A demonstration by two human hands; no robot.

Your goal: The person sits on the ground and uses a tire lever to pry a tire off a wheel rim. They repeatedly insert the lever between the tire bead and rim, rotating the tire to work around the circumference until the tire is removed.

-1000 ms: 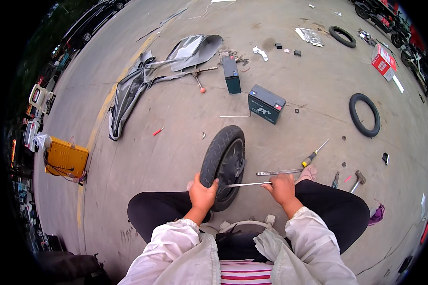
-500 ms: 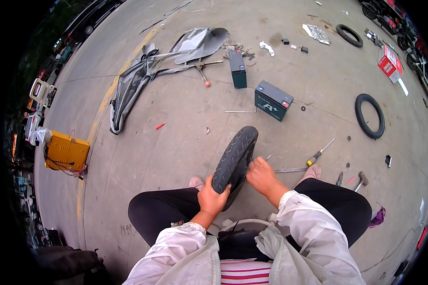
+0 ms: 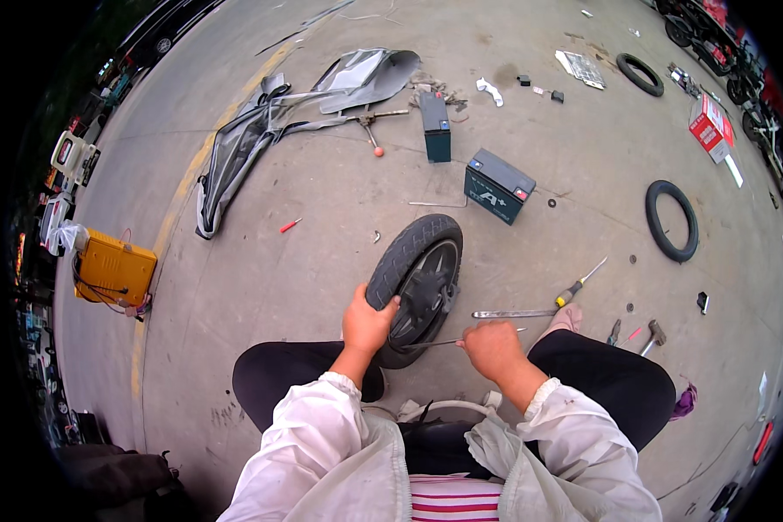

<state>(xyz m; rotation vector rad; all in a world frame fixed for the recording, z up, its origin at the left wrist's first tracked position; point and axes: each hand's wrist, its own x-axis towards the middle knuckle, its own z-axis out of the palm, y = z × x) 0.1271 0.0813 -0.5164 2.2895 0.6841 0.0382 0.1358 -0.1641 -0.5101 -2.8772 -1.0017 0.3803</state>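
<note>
I see the right hand (image 3: 496, 350) clenched around a slim metal rod (image 3: 439, 343), lower and farther right than half a second ago. The left hand (image 3: 367, 322) grips the tyre (image 3: 395, 262). The wheel (image 3: 418, 302), mid-frame, now shows more of its hub (image 3: 429, 291).

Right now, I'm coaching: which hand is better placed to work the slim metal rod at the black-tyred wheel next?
Right hand, probably: it grips the rod; the left hand holds the wheel.

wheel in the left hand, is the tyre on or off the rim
On: the black tyre encircles the rim, which shows inside it. Whether fully seated, I cannot tell.
</note>
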